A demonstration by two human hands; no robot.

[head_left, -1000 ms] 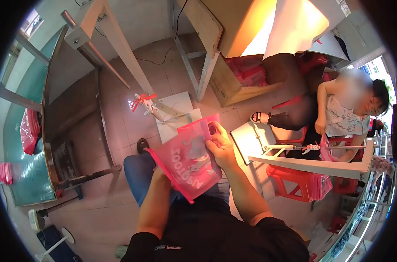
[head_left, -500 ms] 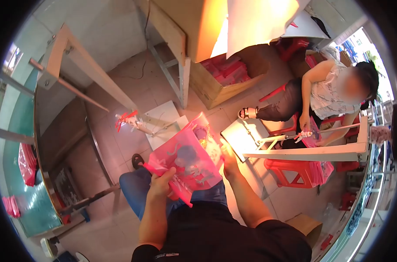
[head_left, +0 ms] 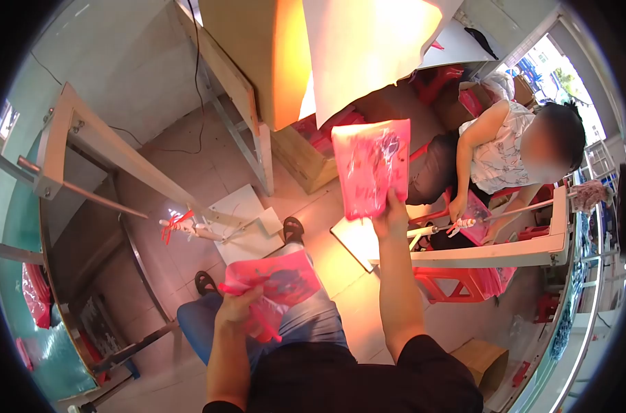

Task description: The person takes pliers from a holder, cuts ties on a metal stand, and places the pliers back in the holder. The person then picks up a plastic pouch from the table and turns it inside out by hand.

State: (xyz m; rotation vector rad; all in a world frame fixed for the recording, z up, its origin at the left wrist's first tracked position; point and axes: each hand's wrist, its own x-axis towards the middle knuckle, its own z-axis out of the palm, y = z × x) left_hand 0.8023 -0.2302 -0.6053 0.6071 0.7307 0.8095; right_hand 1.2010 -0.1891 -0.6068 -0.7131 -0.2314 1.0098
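Note:
My right hand (head_left: pixel 393 217) is raised in front of me, pinching a flat pink printed plastic bag (head_left: pixel 371 168) by its lower edge. That bag stands up nearly square to my view, with dark print blurred by motion. Lower down, my left hand (head_left: pixel 239 306) is closed around the side of another pink printed plastic bag (head_left: pixel 289 279). This second one lies over my lap, its grey-blue print facing up and a loose fold hanging below my fingers.
A cardboard box (head_left: pixel 303 162) of pink bags stands ahead under a bright lamp-lit sheet (head_left: pixel 368 55). White frames with rods stand left (head_left: pixel 124 151) and right (head_left: pixel 478 255). A seated person (head_left: pixel 499 151) handles pink material at right. A red stool (head_left: pixel 447 282) holds more bags.
My right hand has moved up and forward, lifting one pink bag away from the other. My left hand has shifted slightly left and down, still gripping its bag. My view has turned somewhat.

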